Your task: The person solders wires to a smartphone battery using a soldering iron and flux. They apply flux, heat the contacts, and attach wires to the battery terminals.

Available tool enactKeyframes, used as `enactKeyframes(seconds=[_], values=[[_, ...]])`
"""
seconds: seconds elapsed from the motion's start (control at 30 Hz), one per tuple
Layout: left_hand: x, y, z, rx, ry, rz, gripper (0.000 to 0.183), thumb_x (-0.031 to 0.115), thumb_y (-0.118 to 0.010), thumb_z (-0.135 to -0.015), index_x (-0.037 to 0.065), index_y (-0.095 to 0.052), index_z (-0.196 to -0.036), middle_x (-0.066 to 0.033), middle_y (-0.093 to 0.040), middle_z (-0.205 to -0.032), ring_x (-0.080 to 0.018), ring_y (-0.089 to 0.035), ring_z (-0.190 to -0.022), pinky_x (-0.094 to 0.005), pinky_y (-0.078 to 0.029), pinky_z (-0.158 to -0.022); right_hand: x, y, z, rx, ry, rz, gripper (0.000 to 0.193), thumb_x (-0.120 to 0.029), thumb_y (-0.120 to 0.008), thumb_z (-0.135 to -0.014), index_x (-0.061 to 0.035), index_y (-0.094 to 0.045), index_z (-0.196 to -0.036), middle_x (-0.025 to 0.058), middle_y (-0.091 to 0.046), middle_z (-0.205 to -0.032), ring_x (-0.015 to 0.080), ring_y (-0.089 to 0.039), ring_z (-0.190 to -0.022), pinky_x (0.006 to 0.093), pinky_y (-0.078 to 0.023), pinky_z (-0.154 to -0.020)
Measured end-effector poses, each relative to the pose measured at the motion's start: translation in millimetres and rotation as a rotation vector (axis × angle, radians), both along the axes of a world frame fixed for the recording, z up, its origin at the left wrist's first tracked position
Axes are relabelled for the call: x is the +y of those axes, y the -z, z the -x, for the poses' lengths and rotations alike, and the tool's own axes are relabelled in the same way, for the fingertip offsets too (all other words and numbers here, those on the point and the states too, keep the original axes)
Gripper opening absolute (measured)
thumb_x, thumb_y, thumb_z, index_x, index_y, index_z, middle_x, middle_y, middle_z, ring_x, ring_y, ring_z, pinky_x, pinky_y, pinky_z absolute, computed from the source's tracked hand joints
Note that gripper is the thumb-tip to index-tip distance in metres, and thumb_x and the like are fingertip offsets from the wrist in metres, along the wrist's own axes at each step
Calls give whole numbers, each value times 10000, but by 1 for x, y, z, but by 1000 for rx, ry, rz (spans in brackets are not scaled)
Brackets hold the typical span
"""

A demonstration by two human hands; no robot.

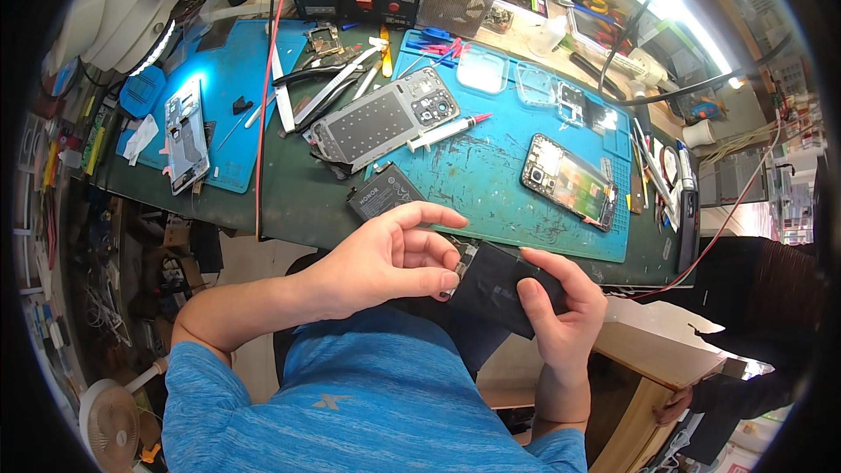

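Over my lap, just off the bench's near edge, is a flat black rectangular phone part [498, 285] with a narrow metallic strip at its left end. My right hand [568, 308] grips its right end, thumb on top. The fingers of my left hand [399, 258] are curled, and its thumb presses at the metallic strip. What lies under those fingertips is hidden. Beyond my left hand a dark phone battery [385, 193] lies on the bench. A phone frame with cameras [385, 120] rests farther back, and another opened phone [571, 182] lies to the right.
A white syringe [447, 133] lies on the blue work mat [491, 201]. Pliers [324, 83] and tweezers are behind. A phone housing [186, 133] sits under a lamp at left. A red cable [263, 123] crosses the bench. Another person's hand [673, 405] is at lower right.
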State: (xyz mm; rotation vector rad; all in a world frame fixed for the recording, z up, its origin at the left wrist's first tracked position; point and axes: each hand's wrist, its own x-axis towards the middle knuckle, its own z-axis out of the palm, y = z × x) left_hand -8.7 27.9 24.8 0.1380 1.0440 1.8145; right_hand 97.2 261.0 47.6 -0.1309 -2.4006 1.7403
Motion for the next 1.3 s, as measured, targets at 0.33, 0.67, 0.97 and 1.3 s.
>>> enactKeyframes(seconds=[0.33, 0.67, 0.97, 1.3], values=[[2, -5, -3, 34, -29, 33, 666, -18, -720, -922, 19, -387, -1497, -50, -648, -1061, -108, -644, -993, -274, -551, -896, 2, 4, 0, 56, -40, -34, 287, -16, -769, -890, 24, -722, -1170, 91, -716, -882, 129, -650, -766, 244, -491, -685], [0, -5, -4, 76, -36, 56, 675, -20, -719, -920, 35, -384, -1504, -35, -655, -1059, -88, -639, -992, -255, -540, -878, 1, 10, 1, 135, -56, -91, 290, -30, -774, -887, 11, -724, -1170, 97, -720, -875, 143, -642, -731, 248, -480, -665], [1, -12, -2, 62, -37, 64, 684, -17, -720, -924, 41, -372, -1511, -52, -658, -1075, -105, -648, -1017, -269, -548, -908, -1, 15, -5, -9, 20, 147, 287, -64, -754, -940, 26, -711, -1209, 65, -723, -971, 82, -625, -807, 217, -481, -704], [0, -15, 0, 52, -35, 71, 693, -17, -722, -928, 38, -361, -1517, -68, -652, -1088, -126, -664, -1024, -292, -565, -934, -3, 17, -6, -57, 50, 313, 318, -52, -741, -949, 37, -696, -1252, 73, -711, -1076, 91, -637, -936, 220, -502, -803]])
